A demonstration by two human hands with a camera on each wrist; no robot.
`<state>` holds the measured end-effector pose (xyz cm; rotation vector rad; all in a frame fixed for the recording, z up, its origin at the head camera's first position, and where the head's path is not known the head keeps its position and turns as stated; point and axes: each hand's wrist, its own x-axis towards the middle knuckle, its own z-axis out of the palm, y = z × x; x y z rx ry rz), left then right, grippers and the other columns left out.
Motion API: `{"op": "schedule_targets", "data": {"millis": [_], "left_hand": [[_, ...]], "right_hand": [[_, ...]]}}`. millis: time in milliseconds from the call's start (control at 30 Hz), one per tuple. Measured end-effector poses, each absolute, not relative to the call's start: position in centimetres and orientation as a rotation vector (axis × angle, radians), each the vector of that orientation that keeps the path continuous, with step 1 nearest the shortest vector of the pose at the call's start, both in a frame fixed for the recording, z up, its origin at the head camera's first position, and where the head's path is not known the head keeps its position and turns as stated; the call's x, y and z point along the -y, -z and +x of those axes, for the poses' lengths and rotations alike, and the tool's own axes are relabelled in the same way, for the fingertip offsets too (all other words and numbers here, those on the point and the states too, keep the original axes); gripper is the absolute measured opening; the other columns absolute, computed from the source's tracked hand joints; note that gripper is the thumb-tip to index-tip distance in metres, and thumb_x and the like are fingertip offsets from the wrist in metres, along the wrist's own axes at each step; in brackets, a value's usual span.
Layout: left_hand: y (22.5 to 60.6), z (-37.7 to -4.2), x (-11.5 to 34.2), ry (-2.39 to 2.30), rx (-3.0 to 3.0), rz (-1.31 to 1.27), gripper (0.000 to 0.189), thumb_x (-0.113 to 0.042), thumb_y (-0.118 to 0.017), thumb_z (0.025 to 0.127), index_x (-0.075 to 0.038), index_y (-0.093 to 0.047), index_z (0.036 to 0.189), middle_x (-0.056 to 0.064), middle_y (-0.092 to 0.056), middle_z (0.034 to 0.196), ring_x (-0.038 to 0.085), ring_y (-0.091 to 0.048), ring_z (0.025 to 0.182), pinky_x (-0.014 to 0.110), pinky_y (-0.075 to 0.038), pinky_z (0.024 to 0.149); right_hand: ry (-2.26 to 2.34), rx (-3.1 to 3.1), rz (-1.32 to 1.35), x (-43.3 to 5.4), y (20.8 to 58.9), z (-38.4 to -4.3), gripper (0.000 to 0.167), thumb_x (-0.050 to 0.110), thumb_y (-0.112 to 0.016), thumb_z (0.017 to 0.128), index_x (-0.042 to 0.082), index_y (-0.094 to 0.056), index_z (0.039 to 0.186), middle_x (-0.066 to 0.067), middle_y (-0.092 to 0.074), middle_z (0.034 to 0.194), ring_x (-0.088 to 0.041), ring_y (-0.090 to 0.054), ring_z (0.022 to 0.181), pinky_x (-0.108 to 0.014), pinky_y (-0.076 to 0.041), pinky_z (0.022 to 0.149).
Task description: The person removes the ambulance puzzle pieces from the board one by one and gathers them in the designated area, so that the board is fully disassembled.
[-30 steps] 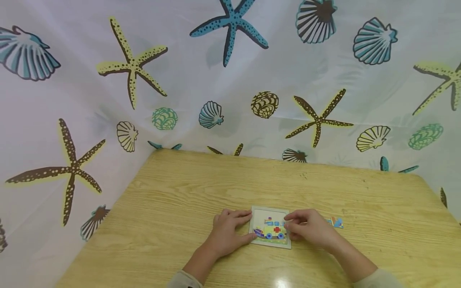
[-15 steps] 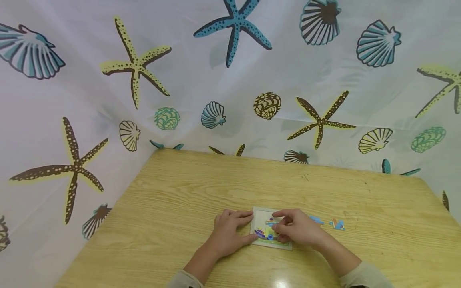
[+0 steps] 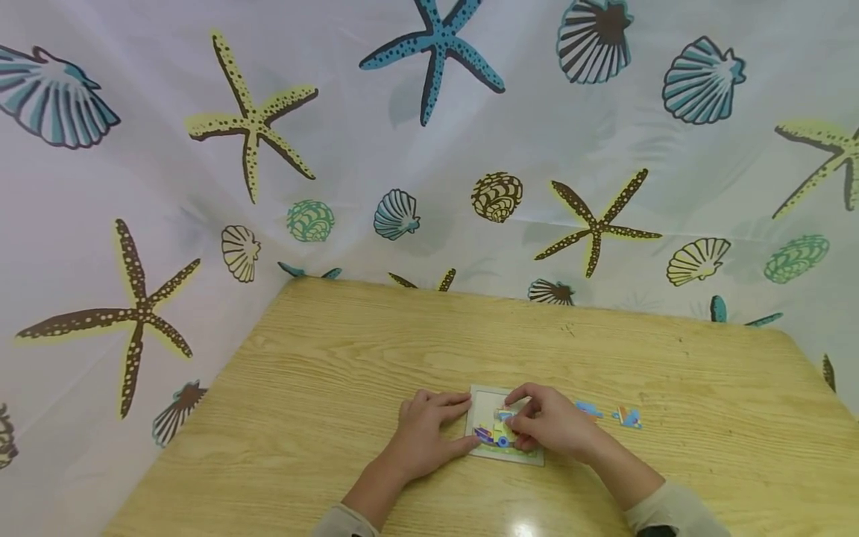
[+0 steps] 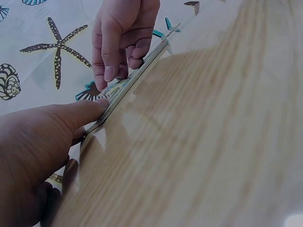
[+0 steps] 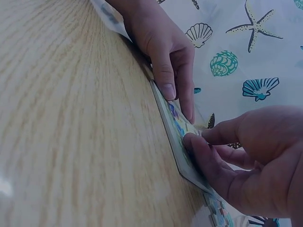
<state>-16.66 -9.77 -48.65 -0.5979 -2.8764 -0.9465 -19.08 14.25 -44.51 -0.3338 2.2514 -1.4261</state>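
A jigsaw puzzle board (image 3: pixel 505 456) with a pale frame lies in front of me, showing a yellow vehicle picture (image 3: pixel 499 430). My left hand (image 3: pixel 426 436) steadies its left side, the straight thumb on the frame near the lower corner and the index finger at the upper corner. Over the picture's right half is my right hand (image 3: pixel 553 424), thumb and bent fingers low on the pieces. In the right wrist view, its thumb (image 5: pixel 194 142) touches the board's surface. Whether a piece sits between those fingertips I cannot tell. The right hand hides the picture's right part.
Two loose puzzle pieces lie right of the board: a blue one (image 3: pixel 589 409) partly behind my right hand, and a blue and orange one (image 3: pixel 628 418). The wooden table (image 3: pixel 376 335) meets a white curtain (image 3: pixel 443 156) printed with starfish and shells.
My right hand has moved left from the board's right edge onto the picture, covering the red cross and uncovering the blue loose piece. My left hand stays at the board's left side.
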Motion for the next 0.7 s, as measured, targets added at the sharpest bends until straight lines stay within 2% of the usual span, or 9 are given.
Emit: {"op": "schedule_targets", "data": {"millis": [267,400,533,700], "left_hand": [[48.7,-16.7,9.9,0.946,2.888,-0.589,0.062,-0.050,-0.075,0.086,-0.016,-0.062,0.137,-0.007,-0.058,0.143,0.016,-0.045,0.110,0.041,-0.030,0.090],[48.6,-16.7,9.8,0.940,2.887,-0.585,0.062,-0.049,-0.075,0.085,-0.016,-0.063,0.136,-0.006,-0.058,0.143,0.016,-0.046,0.109,0.040,-0.030,0.089],[48.6,-16.7,9.7,0.944,2.882,-0.584,0.062,-0.049,-0.075,0.085,-0.016,-0.062,0.136,-0.006,-0.058,0.143,0.017,-0.046,0.110,0.040,-0.030,0.090],[48.6,-16.7,9.7,0.957,2.882,-0.585,0.062,-0.050,-0.075,0.086,-0.016,-0.062,0.137,-0.006,-0.058,0.144,0.017,-0.046,0.111,0.042,-0.030,0.091]], "right_hand": [[1.454,-2.418,-0.285,-14.1,44.2,-18.6,0.020,0.017,-0.071,0.094,0.004,-0.062,0.106,-0.010,-0.063,0.096,-0.017,-0.068,0.071,-0.031,-0.058,0.063],[1.463,-2.425,-0.308,-14.7,44.0,-18.5,0.018,0.015,-0.071,0.093,0.001,-0.063,0.101,-0.010,-0.066,0.093,-0.018,-0.070,0.075,-0.029,-0.059,0.066],[1.509,-2.362,-0.351,-15.4,44.2,-18.6,0.018,0.009,-0.069,0.094,-0.005,-0.062,0.104,-0.011,-0.068,0.088,-0.020,-0.070,0.077,-0.030,-0.059,0.068],[1.594,-2.252,-0.353,-16.3,44.1,-18.4,0.029,0.005,-0.066,0.095,-0.009,-0.059,0.118,-0.014,-0.068,0.091,-0.022,-0.072,0.083,-0.032,-0.060,0.074]]}}
